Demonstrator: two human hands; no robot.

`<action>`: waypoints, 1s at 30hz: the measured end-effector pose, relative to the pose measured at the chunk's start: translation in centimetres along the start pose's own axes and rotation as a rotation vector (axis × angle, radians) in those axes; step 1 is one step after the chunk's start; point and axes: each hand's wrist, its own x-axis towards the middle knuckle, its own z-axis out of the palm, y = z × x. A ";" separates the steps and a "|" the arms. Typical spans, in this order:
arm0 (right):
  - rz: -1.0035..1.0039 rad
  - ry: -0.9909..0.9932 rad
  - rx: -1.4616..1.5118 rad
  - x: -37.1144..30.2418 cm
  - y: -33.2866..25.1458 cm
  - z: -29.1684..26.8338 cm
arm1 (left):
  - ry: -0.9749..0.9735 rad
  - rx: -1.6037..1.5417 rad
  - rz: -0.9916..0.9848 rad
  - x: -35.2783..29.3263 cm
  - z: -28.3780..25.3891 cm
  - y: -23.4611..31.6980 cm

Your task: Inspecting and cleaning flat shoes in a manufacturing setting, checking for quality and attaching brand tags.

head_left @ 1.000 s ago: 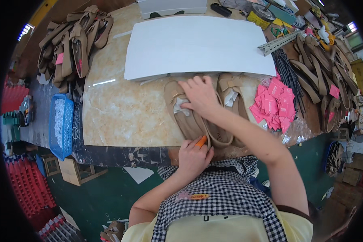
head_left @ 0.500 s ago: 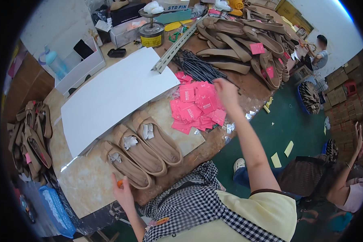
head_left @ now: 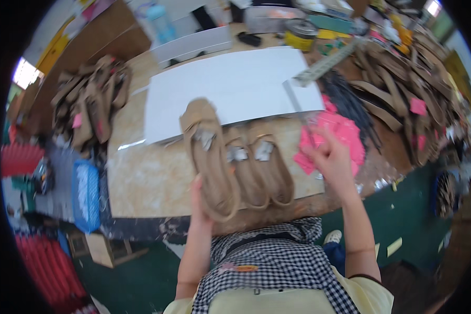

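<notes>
My left hand point(head_left: 198, 201) grips a beige flat shoe point(head_left: 213, 170) at its heel side, raised in front of the table edge with its toe pointing away from me. White paper shows inside the shoe. Beside it on the table lie two similar shoes, a middle shoe point(head_left: 250, 180) and a right shoe point(head_left: 278, 175), also with paper in them. My right hand point(head_left: 334, 161) pinches a thin dark stick point(head_left: 293, 99), which points up and left over the white board point(head_left: 220, 83). Below that hand spreads a heap of pink packets point(head_left: 349, 137).
A bundle of dark sticks point(head_left: 350, 99) lies right of the packets. Beige shoes point(head_left: 397, 83) pile up at the far right, others point(head_left: 91, 102) at the left. A slotted metal bar point(head_left: 327, 63) crosses the board's corner. A blue basket point(head_left: 86, 196) stands at the left.
My left hand has taken up the leftmost shoe. My right hand has come back from the stick bundle toward the middle, holding a stick. The view has turned left.
</notes>
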 end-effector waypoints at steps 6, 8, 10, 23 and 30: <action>-0.159 -0.438 0.206 -4.2 -7.9 6.0 | 0.186 0.297 0.353 1.9 -1.2 -0.8; -0.188 -0.391 0.252 -3.5 -8.5 7.0 | 0.122 0.311 0.355 1.6 -1.0 -0.7; -0.163 -0.398 0.225 -2.7 -8.9 7.6 | 0.136 0.338 0.347 1.2 -1.1 -0.7; -0.519 0.081 -0.141 -4.1 -8.4 13.2 | 0.186 0.263 0.293 -0.2 1.7 -4.7; -0.237 -0.150 0.246 -1.5 -0.4 3.4 | 0.379 0.308 0.113 -2.4 -4.6 -0.4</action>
